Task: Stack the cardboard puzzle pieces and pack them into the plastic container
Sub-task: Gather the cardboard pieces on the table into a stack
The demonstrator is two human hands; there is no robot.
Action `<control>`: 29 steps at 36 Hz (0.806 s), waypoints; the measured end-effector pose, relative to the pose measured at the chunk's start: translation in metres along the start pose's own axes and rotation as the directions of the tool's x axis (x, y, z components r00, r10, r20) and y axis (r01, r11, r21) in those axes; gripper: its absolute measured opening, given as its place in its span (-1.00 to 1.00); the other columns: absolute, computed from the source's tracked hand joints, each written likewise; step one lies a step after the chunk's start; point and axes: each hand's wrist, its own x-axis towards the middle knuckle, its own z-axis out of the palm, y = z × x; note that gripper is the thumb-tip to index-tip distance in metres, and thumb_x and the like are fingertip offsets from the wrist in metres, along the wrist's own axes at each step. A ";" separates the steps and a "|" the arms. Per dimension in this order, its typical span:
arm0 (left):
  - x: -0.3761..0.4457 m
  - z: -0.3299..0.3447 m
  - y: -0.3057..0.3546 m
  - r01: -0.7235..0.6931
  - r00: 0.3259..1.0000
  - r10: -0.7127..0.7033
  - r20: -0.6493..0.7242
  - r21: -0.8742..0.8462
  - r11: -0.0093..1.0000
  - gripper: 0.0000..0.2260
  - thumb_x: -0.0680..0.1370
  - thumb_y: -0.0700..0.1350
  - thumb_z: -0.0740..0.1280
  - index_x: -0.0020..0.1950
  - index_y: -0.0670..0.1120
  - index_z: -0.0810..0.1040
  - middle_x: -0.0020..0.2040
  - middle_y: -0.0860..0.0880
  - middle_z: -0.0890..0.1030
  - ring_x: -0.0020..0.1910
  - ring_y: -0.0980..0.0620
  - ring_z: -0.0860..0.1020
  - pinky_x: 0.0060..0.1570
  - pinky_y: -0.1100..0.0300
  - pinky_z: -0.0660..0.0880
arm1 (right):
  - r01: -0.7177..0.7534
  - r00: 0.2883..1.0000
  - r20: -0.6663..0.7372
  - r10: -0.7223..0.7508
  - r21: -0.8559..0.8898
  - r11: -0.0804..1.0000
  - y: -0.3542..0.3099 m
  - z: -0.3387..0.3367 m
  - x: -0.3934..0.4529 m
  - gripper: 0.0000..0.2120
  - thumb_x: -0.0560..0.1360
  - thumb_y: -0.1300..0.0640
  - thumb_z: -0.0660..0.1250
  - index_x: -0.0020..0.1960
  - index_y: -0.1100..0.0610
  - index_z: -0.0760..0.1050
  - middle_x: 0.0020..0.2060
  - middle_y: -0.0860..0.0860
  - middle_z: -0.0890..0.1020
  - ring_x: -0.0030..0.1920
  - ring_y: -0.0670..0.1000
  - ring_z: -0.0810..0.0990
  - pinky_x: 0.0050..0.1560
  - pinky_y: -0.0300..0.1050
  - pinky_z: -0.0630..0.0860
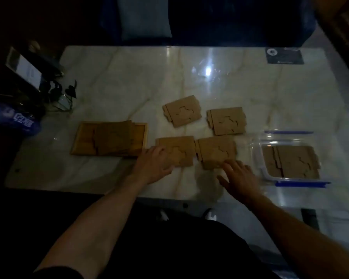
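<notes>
Left hand (pixel 152 165): flat, fingers spread, on near-left cardboard piece (pixel 178 151).
Right hand (pixel 239 175): spread, touching neighbouring piece (pixel 217 151).
Plastic container (pixel 257 156): right, holding pieces.

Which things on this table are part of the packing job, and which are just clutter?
Job: four loose cardboard puzzle pieces; plastic container already holding pieces; wooden tray with pieces.

Clutter: phone, blue packet, dark card.

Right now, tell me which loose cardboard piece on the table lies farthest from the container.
The far-left piece, in the back row. The other three lie closer to the container, and neither hand touches it.
</notes>
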 end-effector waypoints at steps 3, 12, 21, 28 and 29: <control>0.004 0.006 0.004 0.029 0.999 -0.029 -0.022 -0.018 0.999 -0.43 0.45 0.31 0.17 0.35 0.01 0.37 0.29 -0.03 0.42 0.22 -0.08 0.41 0.12 0.02 0.34 | -0.063 0.998 -0.022 0.065 0.081 0.995 -0.010 0.010 -0.002 -0.52 0.46 -0.14 0.34 0.31 0.03 0.41 0.26 0.05 0.51 0.23 0.12 0.48 0.08 0.08 0.49; 0.020 0.028 0.006 0.078 0.997 -0.076 0.033 -0.041 0.996 -0.27 0.42 0.37 0.17 0.50 0.05 0.13 0.53 -0.09 0.18 0.50 -0.14 0.10 0.42 -0.13 0.08 | -0.324 0.937 0.202 0.286 0.194 0.926 -0.040 0.046 0.000 -0.12 0.31 -0.50 0.21 0.49 -0.14 0.09 0.50 0.11 0.13 0.49 0.28 0.05 0.36 0.40 0.15; 0.044 0.037 -0.003 0.063 0.990 -0.065 0.128 0.021 0.998 -0.19 0.36 0.43 0.16 0.51 0.18 -0.02 0.56 -0.04 0.02 0.52 -0.13 -0.04 0.45 -0.19 0.04 | -0.495 0.831 0.440 0.342 0.301 0.815 -0.051 0.061 0.024 0.25 0.00 -0.70 0.09 0.39 -0.29 -0.57 0.34 -0.07 -0.67 0.38 0.23 -0.60 0.22 0.45 -0.50; 0.058 0.040 -0.008 0.029 0.989 -0.029 0.148 0.007 1.000 -0.16 0.32 0.46 0.19 0.50 0.20 0.00 0.57 -0.02 -0.06 0.53 -0.15 -0.10 0.46 -0.21 -0.04 | -0.565 0.757 0.552 0.351 0.282 0.775 -0.049 0.050 0.045 0.42 -0.16 -0.62 0.29 0.30 -0.32 -0.65 0.28 -0.10 -0.72 0.21 0.20 -0.77 0.12 0.46 -0.58; 0.059 0.040 -0.009 0.025 0.988 -0.026 0.151 0.009 1.000 -0.16 0.31 0.47 0.18 0.50 0.20 0.00 0.57 -0.02 -0.07 0.53 -0.15 -0.11 0.46 -0.21 -0.05 | -0.574 0.748 0.558 0.358 0.275 0.771 -0.049 0.050 0.046 0.44 -0.19 -0.62 0.29 0.32 -0.32 -0.64 0.29 -0.10 -0.71 0.19 0.16 -0.80 0.07 0.42 -0.62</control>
